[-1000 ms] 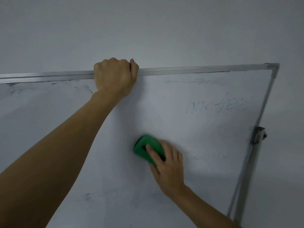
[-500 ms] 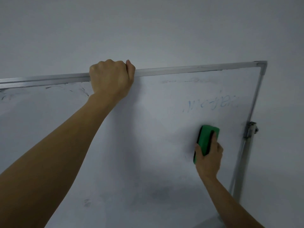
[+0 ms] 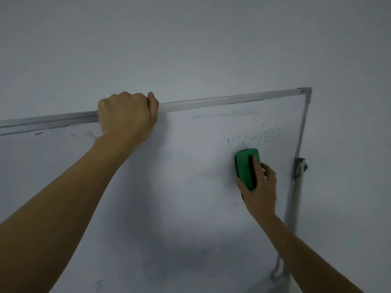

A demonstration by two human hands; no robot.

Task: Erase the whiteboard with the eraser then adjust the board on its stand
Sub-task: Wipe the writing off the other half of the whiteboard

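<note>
Head view, looking up at the board (image 3: 169,197), which fills the lower and middle frame against a plain grey wall (image 3: 190,39).

Left hand (image 3: 127,115), centre-left: fist closed over the board's top frame rail (image 3: 222,101), fingers wrapped over the edge, knuckles toward the camera. Forearm runs down to the lower left corner of the frame.

Right hand (image 3: 261,187), right of centre: gripping the eraser (image 3: 246,166), thumb on its left side, fingers along its right side and over its back. Eraser is green with a dark strip along its length, standing roughly upright, pressed flat against the board surface. Forearm runs off at the lower right.

Eraser position: right part of the board, just below the faint blue writing (image 3: 254,140), its top edge touching the lowest strokes. Writing is smeared; letters not legible.

Other marks: a grey smear (image 3: 224,114) near the top rail above the writing, dark streaks (image 3: 63,132) under the rail at left, a faint scribble (image 3: 233,207) just below and left of the right hand, a small smudge (image 3: 100,283) at the bottom left of the board.

Stand: metal upright (image 3: 293,208) along the board's right edge, with a clamp bracket (image 3: 300,166) at the frame, level with the eraser. Foot of the stand is blurred at lower right.
</note>
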